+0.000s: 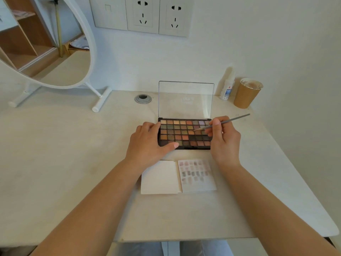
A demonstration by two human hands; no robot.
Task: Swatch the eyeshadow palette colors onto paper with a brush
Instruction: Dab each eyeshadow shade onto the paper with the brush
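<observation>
Head view: right hand [224, 137] dips brush [224, 122] into palette [181, 133].

A round white-framed mirror [55, 52] stands at the desk's [73, 163] far left, tilted back on its stand. A metal cable grommet [143, 99] sits in the desktop near the wall. At the far right, a white bottle [227, 89] stands just beside a brown paper cup [247, 94]. Wall sockets [142, 14] are mounted above.

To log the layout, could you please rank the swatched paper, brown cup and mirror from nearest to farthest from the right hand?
From the right hand:
1. Swatched paper, just below the wrist.
2. Brown cup, back right by the wall.
3. Mirror, far left.
</observation>
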